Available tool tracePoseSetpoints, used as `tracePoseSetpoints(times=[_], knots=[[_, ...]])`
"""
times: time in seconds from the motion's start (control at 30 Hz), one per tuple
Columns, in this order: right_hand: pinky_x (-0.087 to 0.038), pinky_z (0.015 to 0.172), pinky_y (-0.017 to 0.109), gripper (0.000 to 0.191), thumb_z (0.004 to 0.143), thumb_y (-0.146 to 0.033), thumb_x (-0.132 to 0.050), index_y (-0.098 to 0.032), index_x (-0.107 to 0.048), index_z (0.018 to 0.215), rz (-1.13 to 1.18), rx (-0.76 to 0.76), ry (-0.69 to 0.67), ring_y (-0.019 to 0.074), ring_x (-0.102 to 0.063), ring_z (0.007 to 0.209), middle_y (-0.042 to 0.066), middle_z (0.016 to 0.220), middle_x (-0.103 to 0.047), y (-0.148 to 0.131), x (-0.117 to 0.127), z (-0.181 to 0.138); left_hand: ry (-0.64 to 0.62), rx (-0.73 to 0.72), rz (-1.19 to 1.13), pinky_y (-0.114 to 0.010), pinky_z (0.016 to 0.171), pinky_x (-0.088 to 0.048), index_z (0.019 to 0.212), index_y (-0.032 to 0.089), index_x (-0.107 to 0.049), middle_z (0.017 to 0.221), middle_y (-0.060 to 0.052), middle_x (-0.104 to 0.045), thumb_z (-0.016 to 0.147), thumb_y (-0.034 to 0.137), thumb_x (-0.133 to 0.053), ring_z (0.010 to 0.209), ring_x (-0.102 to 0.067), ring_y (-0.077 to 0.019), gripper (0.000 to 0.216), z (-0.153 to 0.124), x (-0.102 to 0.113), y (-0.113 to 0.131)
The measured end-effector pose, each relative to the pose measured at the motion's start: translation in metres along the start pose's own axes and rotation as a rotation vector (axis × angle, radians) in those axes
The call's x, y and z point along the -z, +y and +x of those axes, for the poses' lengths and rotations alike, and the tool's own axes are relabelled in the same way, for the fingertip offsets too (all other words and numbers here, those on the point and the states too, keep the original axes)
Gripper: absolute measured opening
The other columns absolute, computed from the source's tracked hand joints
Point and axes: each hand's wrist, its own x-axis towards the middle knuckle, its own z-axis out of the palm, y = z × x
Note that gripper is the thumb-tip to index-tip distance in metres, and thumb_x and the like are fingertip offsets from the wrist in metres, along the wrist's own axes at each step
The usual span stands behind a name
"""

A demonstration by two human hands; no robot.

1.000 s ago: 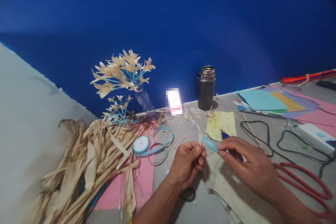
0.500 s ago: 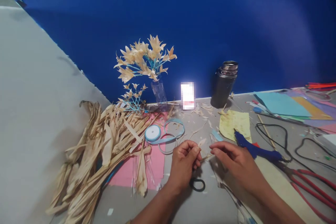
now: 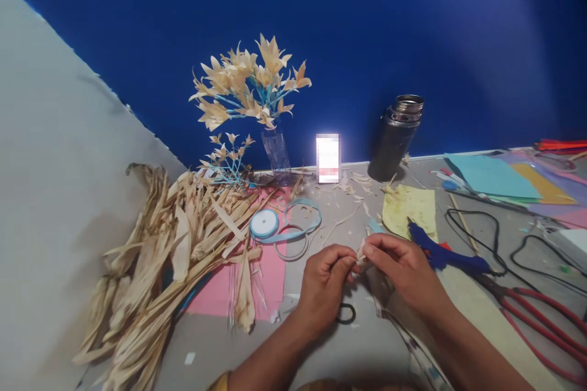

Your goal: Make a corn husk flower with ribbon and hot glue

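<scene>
Left hand (image 3: 326,275) and right hand (image 3: 398,264) meet near centre of tabletop (image 3: 348,342), each grip pinched tight on small dried husk piece (image 3: 360,255) between fingertips. Blue ribbon spool (image 3: 265,223) far left; red-handled scissors (image 3: 541,324) right.

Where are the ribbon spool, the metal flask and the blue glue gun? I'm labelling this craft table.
ribbon spool (image 3: 265,223), head view, on its white face.
metal flask (image 3: 394,140), head view, on its dark body.
blue glue gun (image 3: 440,253), head view, on its blue body.
</scene>
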Motion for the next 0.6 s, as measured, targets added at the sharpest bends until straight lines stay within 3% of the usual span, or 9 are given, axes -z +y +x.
tracePoseSetpoints(times=[0.23,0.43,0.6], knots=[[-0.042,0.053,0.027,0.044,0.083,-0.059,-0.070,-0.020,-0.064,0.064,0.159,-0.130,0.049,0.0133,-0.047,0.053,-0.002,0.057,-0.054,-0.004,-0.005,-0.001,-0.028,0.196,-0.257,-0.026,0.054,-0.046,0.099,0.015,-0.081,0.072,-0.008,-0.078,0.078,0.039,-0.081,0.050,-0.060,-0.0127,0.032,0.004,0.000,0.008],[-0.037,0.052,0.026,0.046,0.079,-0.062,-0.076,-0.018,-0.067,0.070,0.252,-0.169,0.112,0.0121,-0.043,0.054,-0.002,0.058,-0.054,-0.001,-0.007,-0.006,-0.040,0.338,-0.487,-0.023,0.046,-0.040,0.113,0.016,-0.076,0.072,-0.007,-0.078,0.068,0.041,-0.089,0.043,-0.056,-0.0110,0.054,0.008,0.003,0.008],[-0.034,0.052,0.024,0.043,0.080,-0.059,-0.077,-0.018,-0.068,0.072,0.354,-0.226,0.094,0.0114,-0.043,0.055,-0.002,0.061,-0.055,0.013,-0.011,-0.007,0.118,0.154,-0.259,-0.022,0.053,-0.042,0.074,0.016,-0.073,0.064,-0.002,-0.069,0.074,0.038,-0.085,0.051,-0.054,-0.0090,0.025,0.006,0.006,0.012]])
